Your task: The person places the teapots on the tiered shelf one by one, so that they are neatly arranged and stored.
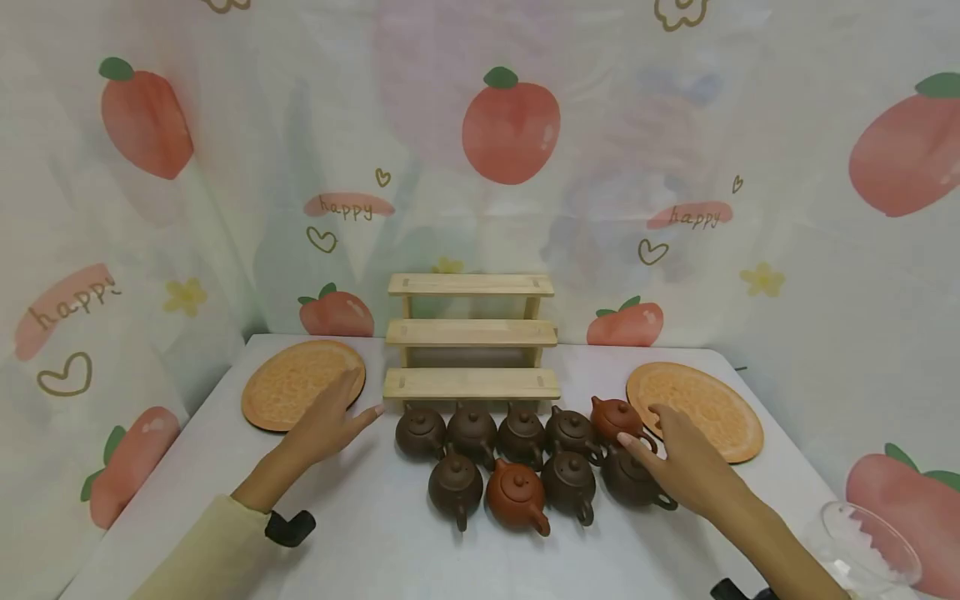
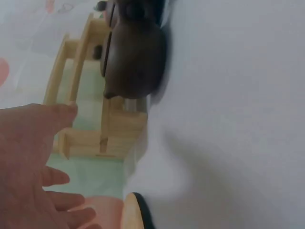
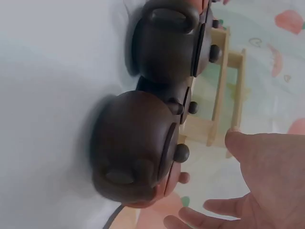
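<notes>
My left hand point(image 1: 324, 423) is over the table's left side with its thumb apart from the fingers. It holds nothing and overlaps a round, pizza-like mat point(image 1: 279, 379) in the head view. To its right stand two rows of small teapots, mostly dark brown point(image 1: 456, 483), with one red-brown teapot point(image 1: 516, 496) in front and another red-brown teapot point(image 1: 613, 417) at the back right. My right hand point(image 1: 688, 467) hovers by the row's right end, fingers spread and holding nothing. Below its thumb sits a dark teapot point(image 3: 136, 136), apart from the hand in the right wrist view.
Behind the teapots rises a three-tier wooden rack point(image 1: 471, 333) with bare shelves. A second pizza-like mat point(image 1: 701, 408) lies at the right. Near the front right corner is a clear plastic bowl point(image 1: 862, 546) with white pieces. A printed cloth point(image 1: 510, 233) hangs around the table.
</notes>
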Action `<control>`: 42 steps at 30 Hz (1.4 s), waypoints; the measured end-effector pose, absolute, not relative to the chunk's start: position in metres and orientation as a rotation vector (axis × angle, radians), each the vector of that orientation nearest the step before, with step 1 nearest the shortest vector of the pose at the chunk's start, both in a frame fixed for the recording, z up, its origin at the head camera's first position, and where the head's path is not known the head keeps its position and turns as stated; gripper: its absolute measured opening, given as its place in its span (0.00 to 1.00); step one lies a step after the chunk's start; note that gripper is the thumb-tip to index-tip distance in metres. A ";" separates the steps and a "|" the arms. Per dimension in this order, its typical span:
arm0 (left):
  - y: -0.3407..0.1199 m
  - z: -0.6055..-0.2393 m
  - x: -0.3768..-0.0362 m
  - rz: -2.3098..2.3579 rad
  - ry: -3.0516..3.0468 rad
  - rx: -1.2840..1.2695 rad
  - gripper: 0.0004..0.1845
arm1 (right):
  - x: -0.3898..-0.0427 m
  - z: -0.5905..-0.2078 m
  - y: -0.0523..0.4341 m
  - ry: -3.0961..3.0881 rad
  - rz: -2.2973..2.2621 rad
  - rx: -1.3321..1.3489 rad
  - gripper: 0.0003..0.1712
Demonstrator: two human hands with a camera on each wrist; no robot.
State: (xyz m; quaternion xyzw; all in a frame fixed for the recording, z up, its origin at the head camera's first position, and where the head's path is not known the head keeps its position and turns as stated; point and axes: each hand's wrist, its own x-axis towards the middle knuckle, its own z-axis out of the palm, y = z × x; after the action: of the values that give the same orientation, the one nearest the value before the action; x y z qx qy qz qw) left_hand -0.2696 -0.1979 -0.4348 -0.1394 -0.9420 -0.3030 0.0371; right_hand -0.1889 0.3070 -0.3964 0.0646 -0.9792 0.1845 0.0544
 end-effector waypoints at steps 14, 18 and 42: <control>-0.189 -0.452 -0.317 -1.165 -2.892 -0.374 0.47 | -0.160 -0.427 0.331 -3.037 0.665 0.079 0.43; -0.189 -0.457 -0.321 -1.194 -2.903 -0.354 0.47 | -0.158 -0.436 0.333 -3.064 0.653 0.050 0.38; -0.183 -0.464 -0.327 -1.215 -2.902 -0.445 0.42 | -0.147 -0.461 0.339 -2.924 0.626 0.341 0.17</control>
State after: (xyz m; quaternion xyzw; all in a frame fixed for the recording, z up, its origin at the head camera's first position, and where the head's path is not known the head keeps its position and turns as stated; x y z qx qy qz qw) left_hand -0.3273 -0.1827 -0.4643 -0.1401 -0.9131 -0.3825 -0.0179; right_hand -0.1468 0.3389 -0.4612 0.1130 -0.9695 0.2074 0.0659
